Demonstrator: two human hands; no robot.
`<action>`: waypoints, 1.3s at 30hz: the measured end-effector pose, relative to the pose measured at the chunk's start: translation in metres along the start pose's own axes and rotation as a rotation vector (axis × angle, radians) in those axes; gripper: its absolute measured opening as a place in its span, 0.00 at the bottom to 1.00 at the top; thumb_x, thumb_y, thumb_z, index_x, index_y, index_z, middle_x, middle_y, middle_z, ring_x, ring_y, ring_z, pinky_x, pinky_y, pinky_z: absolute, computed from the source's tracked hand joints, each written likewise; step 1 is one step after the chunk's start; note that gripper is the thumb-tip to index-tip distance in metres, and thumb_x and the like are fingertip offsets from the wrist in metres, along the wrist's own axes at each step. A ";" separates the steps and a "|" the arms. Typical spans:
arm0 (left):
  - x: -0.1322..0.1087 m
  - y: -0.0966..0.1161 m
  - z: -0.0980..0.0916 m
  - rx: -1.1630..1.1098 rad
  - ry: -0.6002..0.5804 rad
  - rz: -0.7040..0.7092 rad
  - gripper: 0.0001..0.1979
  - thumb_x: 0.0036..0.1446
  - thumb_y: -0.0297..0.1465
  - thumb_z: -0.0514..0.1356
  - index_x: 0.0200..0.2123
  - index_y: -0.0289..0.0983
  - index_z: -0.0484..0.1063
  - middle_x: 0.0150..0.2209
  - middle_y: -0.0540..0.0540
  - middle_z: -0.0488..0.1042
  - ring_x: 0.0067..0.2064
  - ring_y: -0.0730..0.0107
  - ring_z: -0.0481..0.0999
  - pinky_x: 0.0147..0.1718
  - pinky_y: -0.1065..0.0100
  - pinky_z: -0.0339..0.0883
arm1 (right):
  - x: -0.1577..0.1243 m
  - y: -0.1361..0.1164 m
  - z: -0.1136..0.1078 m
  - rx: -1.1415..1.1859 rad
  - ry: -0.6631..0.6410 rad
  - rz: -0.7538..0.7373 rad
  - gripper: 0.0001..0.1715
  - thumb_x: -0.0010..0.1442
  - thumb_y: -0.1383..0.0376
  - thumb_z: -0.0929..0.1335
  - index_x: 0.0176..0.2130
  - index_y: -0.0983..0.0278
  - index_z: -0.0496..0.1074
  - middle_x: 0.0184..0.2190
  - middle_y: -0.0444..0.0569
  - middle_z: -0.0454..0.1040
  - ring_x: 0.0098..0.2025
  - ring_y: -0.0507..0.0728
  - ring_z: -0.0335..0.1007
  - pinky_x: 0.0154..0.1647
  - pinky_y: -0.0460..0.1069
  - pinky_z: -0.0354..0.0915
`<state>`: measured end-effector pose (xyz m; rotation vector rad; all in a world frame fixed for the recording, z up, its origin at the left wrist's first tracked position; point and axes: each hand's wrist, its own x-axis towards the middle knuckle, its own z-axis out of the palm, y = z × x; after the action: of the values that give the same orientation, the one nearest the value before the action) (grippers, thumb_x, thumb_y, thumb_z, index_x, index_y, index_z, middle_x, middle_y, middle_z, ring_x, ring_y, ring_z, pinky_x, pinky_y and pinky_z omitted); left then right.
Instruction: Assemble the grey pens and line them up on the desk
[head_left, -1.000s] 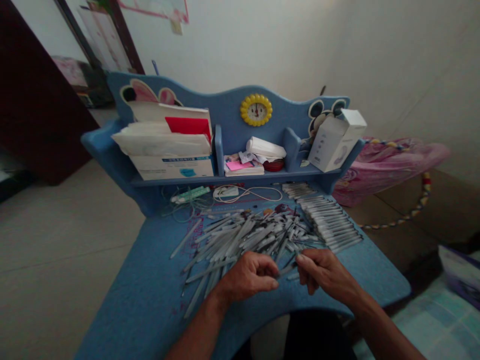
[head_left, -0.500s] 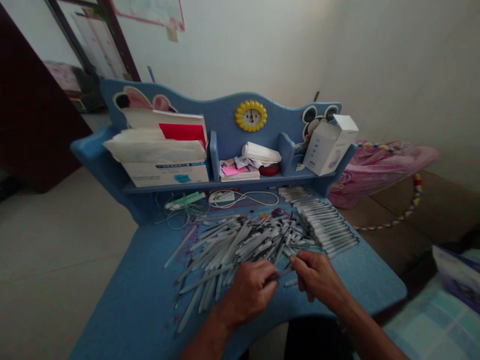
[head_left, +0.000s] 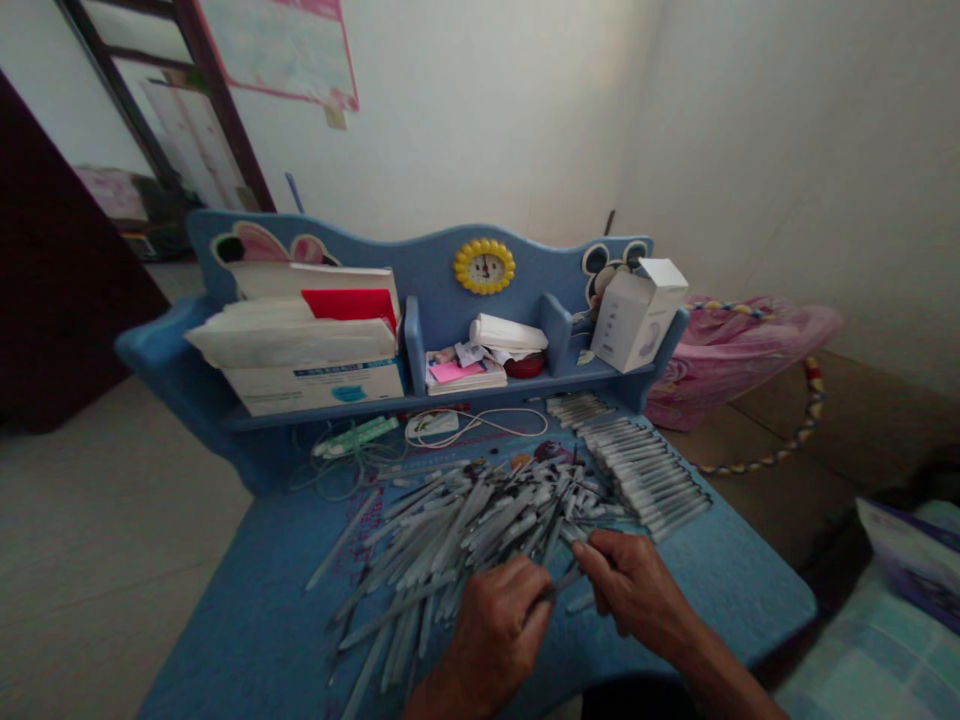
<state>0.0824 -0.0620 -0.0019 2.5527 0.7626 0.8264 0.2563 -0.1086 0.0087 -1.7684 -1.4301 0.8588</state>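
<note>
My left hand [head_left: 504, 620] is closed around a slim pen [head_left: 564, 580] at the front of the blue desk [head_left: 247, 600]. The pen's other end runs to my right hand [head_left: 637, 585], which is closed with thumb and forefinger pinched on it. Just beyond both hands lies a loose heap of pale, clear-barrelled pens [head_left: 442, 535], pointing many ways. To the right, capped pens [head_left: 645, 475] lie side by side in a neat slanting row. My fingers hide part of the held pen.
A blue shelf [head_left: 345, 408] at the back holds a mask box [head_left: 322, 385], papers [head_left: 465, 378] and a white carton [head_left: 637, 315]. White cord [head_left: 510, 412] and a green power strip [head_left: 356, 437] lie beneath. A pink bundle [head_left: 735, 350] and a hoop [head_left: 814, 400] stand right of the desk.
My view has tilted up, so the desk and shelf sit lower in the picture. Both hands keep their closed hold on the pen, hardly shifted over the desk.
</note>
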 end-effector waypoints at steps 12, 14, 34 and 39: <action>-0.001 -0.016 0.004 0.368 0.434 0.088 0.07 0.57 0.23 0.52 0.35 0.35 0.70 0.27 0.45 0.73 0.30 0.67 0.74 0.31 0.68 0.68 | 0.028 -0.036 0.014 -0.038 0.103 0.032 0.27 0.60 0.52 0.57 0.15 0.62 0.58 0.08 0.41 0.62 0.09 0.47 0.54 0.13 0.44 0.47; 0.000 -0.017 0.002 0.382 0.428 0.033 0.07 0.57 0.25 0.53 0.35 0.35 0.70 0.27 0.46 0.73 0.30 0.67 0.74 0.31 0.68 0.68 | 0.031 -0.039 0.015 -0.012 0.110 0.027 0.28 0.60 0.52 0.57 0.15 0.62 0.58 0.08 0.41 0.62 0.10 0.48 0.55 0.13 0.43 0.48; -0.001 -0.038 0.004 0.457 0.512 0.072 0.09 0.60 0.27 0.51 0.34 0.36 0.70 0.29 0.46 0.74 0.32 0.69 0.75 0.33 0.70 0.69 | 0.047 -0.033 0.018 0.209 0.149 0.032 0.29 0.59 0.48 0.58 0.16 0.63 0.58 0.08 0.40 0.60 0.07 0.47 0.54 0.07 0.41 0.45; -0.001 -0.037 -0.002 0.338 0.470 -0.019 0.08 0.60 0.30 0.51 0.33 0.37 0.70 0.28 0.47 0.74 0.31 0.71 0.76 0.32 0.74 0.69 | 0.047 -0.028 0.031 0.553 0.010 -0.082 0.26 0.58 0.48 0.60 0.22 0.65 0.63 0.13 0.40 0.64 0.12 0.47 0.58 0.12 0.40 0.53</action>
<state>0.0666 -0.0332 -0.0181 2.6556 1.1485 1.4258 0.2237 -0.0547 0.0118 -1.2850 -1.1079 1.0745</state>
